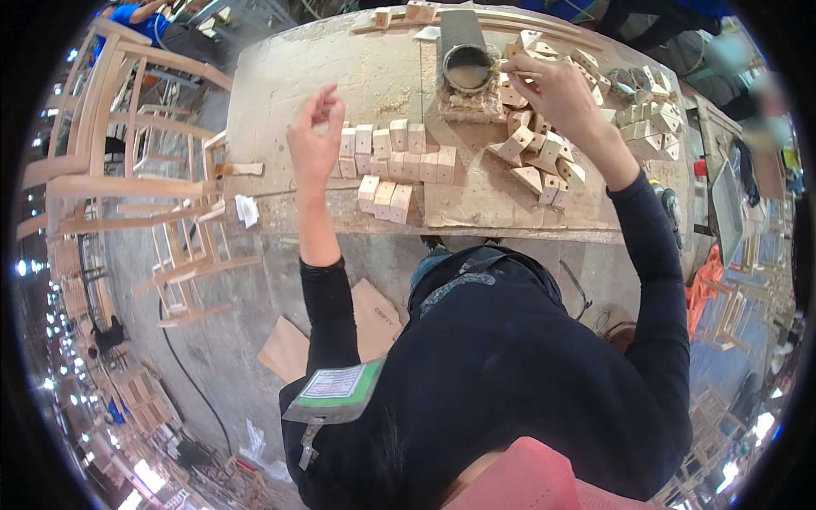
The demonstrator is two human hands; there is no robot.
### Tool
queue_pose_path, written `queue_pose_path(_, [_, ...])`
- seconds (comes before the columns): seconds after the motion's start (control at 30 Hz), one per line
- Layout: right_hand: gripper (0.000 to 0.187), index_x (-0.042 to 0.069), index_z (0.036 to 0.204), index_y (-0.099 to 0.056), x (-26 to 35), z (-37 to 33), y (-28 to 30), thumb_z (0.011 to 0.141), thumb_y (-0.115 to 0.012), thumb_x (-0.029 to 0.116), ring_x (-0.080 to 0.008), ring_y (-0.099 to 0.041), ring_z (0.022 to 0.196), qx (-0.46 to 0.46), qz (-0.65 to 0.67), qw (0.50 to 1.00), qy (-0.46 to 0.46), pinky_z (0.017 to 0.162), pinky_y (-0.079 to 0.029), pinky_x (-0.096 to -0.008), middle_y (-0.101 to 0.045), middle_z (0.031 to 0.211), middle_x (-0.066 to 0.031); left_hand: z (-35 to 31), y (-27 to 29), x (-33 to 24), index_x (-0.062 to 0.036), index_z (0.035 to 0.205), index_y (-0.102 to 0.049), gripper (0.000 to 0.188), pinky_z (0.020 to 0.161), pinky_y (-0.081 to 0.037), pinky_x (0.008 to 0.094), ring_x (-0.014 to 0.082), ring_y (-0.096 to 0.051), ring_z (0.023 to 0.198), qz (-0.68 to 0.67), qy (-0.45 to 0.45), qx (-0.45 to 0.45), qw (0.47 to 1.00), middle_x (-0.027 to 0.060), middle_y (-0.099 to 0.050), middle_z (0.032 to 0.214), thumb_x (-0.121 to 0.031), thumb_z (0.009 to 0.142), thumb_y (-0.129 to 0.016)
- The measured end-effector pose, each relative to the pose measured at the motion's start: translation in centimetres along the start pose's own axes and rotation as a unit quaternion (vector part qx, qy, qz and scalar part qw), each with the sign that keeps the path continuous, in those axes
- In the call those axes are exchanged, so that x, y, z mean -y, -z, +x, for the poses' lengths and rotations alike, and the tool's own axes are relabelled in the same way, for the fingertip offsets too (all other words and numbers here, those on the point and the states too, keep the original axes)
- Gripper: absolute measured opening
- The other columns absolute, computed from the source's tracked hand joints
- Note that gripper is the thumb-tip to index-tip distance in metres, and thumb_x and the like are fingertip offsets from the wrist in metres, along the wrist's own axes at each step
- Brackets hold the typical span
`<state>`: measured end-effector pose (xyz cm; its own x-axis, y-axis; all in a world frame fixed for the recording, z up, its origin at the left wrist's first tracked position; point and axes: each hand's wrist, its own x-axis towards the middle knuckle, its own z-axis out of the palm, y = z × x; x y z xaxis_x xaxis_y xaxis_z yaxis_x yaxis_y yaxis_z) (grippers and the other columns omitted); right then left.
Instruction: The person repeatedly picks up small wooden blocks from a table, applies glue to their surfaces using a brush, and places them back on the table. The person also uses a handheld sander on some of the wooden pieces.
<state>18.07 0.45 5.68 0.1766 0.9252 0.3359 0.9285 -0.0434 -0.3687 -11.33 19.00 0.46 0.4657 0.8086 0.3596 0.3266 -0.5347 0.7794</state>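
So, front blocks (385, 198): a little angled wooden bunch near the worktable (297, 212) edge
Left hand (316, 140): loosely curled beside the block rows (416, 164), nothing visible in it
Loose pile (549, 149): jumbled drilled wooden blocks
Right hand (557, 93): pinching a thin stick (497, 70)
Stick: at the pot's rim (467, 90), lying roughly sideways, tip pointing left
Pot: murky liquid inside; imo a bump could slop it, or an overloaded tip might drip

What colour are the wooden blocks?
The blocks are pale tan, best seen in the head view.
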Motion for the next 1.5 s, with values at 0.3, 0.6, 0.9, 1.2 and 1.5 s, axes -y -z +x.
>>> queue_pose_path(0.3, [0.016,0.006,0.100,-0.069,1.2,-1.7,1.1,0.086,-0.068,0.014,-0.0097,-0.067,0.075,-0.099,0.198,0.973,-0.068,0.066,-0.052,-0.0228,-0.071,0.081,-0.0057,-6.2,-9.3,3.8,0.0016,0.104,-0.064,0.048,0.085,-0.046,0.0378,0.0258,-0.056,0.098,0.299,0.042,0.085,0.949,0.0134,-0.062,0.101,-0.038,0.078,-0.070])
queue_pose_path(0.6, [0.013,-0.001,0.094,-0.069,0.3,-3.7,-1.6,0.086,-0.069,0.009,-0.0074,-0.066,0.080,-0.166,0.377,0.889,-0.197,0.071,-0.052,-0.0202,-0.071,0.086,-0.0052,-4.3,-14.5,2.4,0.0011,0.105,-0.061,0.063,0.093,-0.035,0.0397,0.0282,-0.046,0.110,0.463,0.091,0.155,0.868,0.0140,-0.056,0.109,-0.048,0.069,-0.074])
queue_pose_path(0.9, [0.014,-0.005,0.097,-0.064,-0.6,-3.2,-1.6,0.089,-0.064,0.007,-0.0110,-0.067,0.081,-0.153,0.368,0.891,-0.219,0.071,-0.054,-0.0211,-0.069,0.088,-0.0079,-4.3,-16.1,1.7,0.0041,0.122,-0.044,0.081,0.100,-0.029,0.0453,0.0304,-0.041,0.116,0.405,0.177,0.103,0.891,0.0161,-0.049,0.117,-0.039,0.063,-0.080])
queue_pose_path(1.2, [0.014,-0.006,0.096,-0.060,-1.2,-2.1,-2.8,0.091,-0.062,0.007,-0.0148,-0.068,0.079,-0.165,0.480,0.825,-0.248,0.071,-0.056,-0.0249,-0.068,0.087,-0.0118,-5.3,-12.1,2.9,0.0031,0.125,-0.038,0.073,0.101,-0.039,0.0374,0.0287,-0.050,0.113,-0.230,0.143,-0.077,0.960,0.0164,-0.048,0.120,-0.016,0.068,-0.079])
queue_pose_path(1.5, [0.023,-0.006,0.105,-0.058,-1.1,-1.8,-3.6,0.096,-0.056,0.015,-0.0195,-0.068,0.087,-0.138,0.520,0.798,-0.272,0.079,-0.056,-0.0280,-0.068,0.096,-0.0157,-5.3,-8.5,-0.5,-0.0021,0.126,-0.050,0.056,0.100,-0.041,0.0361,0.0239,-0.051,0.116,-0.707,0.250,0.056,0.660,0.0121,-0.054,0.125,-0.039,0.085,-0.054])
